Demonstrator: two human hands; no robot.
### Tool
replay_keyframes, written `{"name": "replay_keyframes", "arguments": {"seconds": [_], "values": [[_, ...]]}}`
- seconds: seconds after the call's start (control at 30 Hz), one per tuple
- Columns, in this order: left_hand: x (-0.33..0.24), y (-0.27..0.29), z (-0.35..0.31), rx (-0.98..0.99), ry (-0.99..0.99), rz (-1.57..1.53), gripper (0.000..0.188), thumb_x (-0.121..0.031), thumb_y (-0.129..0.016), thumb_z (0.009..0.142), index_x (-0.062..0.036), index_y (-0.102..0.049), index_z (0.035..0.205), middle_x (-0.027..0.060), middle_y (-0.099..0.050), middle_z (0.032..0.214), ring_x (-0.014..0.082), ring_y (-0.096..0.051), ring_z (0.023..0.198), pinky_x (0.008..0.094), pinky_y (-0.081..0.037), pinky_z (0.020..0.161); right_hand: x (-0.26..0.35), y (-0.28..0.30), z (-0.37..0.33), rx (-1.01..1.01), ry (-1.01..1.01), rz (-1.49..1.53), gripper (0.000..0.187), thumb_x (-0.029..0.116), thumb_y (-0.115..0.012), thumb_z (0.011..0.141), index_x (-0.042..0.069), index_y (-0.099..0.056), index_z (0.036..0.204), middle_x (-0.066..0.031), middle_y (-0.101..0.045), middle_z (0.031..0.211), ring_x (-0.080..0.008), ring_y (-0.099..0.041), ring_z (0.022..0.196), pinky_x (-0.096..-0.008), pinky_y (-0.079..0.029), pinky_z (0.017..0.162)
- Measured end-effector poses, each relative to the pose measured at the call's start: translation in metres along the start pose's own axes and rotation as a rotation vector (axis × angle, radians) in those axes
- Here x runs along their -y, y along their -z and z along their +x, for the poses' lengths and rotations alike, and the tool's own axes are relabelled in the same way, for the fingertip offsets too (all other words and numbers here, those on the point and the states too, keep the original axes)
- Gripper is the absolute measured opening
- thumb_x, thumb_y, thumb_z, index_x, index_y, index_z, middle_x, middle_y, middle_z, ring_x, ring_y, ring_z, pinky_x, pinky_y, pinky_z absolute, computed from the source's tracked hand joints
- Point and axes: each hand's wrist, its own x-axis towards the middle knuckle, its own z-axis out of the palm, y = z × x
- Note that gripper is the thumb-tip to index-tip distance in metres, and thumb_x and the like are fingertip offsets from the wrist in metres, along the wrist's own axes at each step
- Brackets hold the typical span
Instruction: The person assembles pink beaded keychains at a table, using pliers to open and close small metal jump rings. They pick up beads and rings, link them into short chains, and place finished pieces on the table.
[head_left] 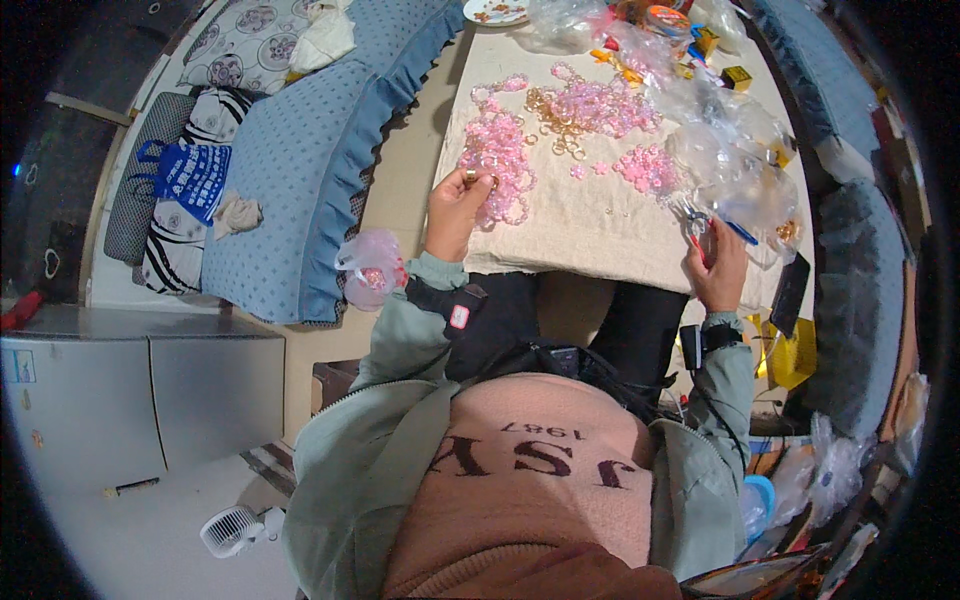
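My left hand [455,217] is at the table's near left, beside a heap of pink bead strands [497,140]. Its thumb and fingers are pinched together over the beads; a small gold glint shows at the fingertips, but what they hold is too small to make out. At the right, my right hand [722,268] is closed round red-handled pliers [699,243], whose metal jaws point away from me. Left of the pliers' tip lies a pile of loose pink beads [647,168]. Farther back are more pink bead strands [605,105] and gold-coloured rings [560,128].
Clear plastic bags [735,160] crowd the cloth-covered table's [590,235] right side. A blue-handled tool [741,232] lies by my right hand, and a dark flat object [790,295] at the right edge. A plate [495,12] stands at the back. Blue-covered sofas [290,150] flank the table.
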Motion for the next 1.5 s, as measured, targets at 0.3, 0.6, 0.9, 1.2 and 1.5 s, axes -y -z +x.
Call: {"name": "replay_keyframes", "arguments": {"seconds": [0.3, 0.6, 0.9, 1.2, 1.5], "values": [[-0.001, -0.002, 0.001, 0.004, -0.148, 0.144, 0.013, -0.011, -0.066, 0.098, -0.0008, -0.066, 0.105, 0.0000, -0.065, 0.093, 0.0065, -0.057, 0.085, 0.0227, -0.047, 0.078, 0.002, 0.001, 0.000, -0.003, 0.008, -0.003, 0.055, 0.021, -0.069, 0.081, 0.003, -0.056, 0.132, -0.0172, -0.061, 0.124, -0.0355, -0.058, 0.113, -0.0447, -0.045, 0.098], [0.004, -0.003, 0.002, -0.025, -0.229, 0.263, 0.013, -0.013, -0.065, 0.098, -0.0007, -0.065, 0.104, -0.0015, -0.063, 0.089, 0.0047, -0.054, 0.081, 0.0213, -0.045, 0.072, 0.001, 0.001, 0.000, 0.025, -0.019, 0.002, 0.056, 0.021, -0.069, 0.080, 0.003, -0.056, 0.132, -0.0175, -0.061, 0.125, -0.0360, -0.058, 0.115, -0.0445, -0.044, 0.100], [0.025, 0.006, 0.010, -0.054, -0.082, 0.155, 0.011, -0.014, -0.064, 0.099, -0.0035, -0.063, 0.104, -0.0041, -0.060, 0.083, 0.0018, -0.049, 0.070, 0.0196, -0.039, 0.060, 0.004, 0.005, 0.001, 0.036, -0.048, 0.040, 0.056, 0.021, -0.071, 0.080, 0.004, -0.057, 0.131, -0.0186, -0.061, 0.123, -0.0369, -0.058, 0.113, -0.0458, -0.044, 0.098], [0.039, 0.013, 0.024, -0.123, -0.233, 0.516, 0.012, -0.010, -0.067, 0.095, -0.0011, -0.067, 0.103, -0.0021, -0.059, 0.086, 0.0051, -0.048, 0.072, 0.0216, -0.040, 0.064, 0.002, 0.004, 0.002, 0.018, -0.042, 0.024, 0.058, 0.024, -0.069, 0.079, 0.004, -0.056, 0.132, -0.0180, -0.061, 0.121, -0.0370, -0.058, 0.112, -0.0467, -0.044, 0.097], [0.012, -0.020, 0.056, -0.122, -0.510, 0.744, 0.019, -0.001, -0.066, 0.085, -0.0030, -0.072, 0.102, 0.0062, -0.065, 0.094, 0.0155, -0.057, 0.080, 0.0276, -0.046, 0.072, 0.003, 0.005, 0.002, 0.021, -0.043, 0.022, 0.060, 0.022, -0.072, 0.078, 0.004, -0.056, 0.133, -0.0168, -0.061, 0.123, -0.0356, -0.058, 0.113, -0.0454, -0.044, 0.097]]}}
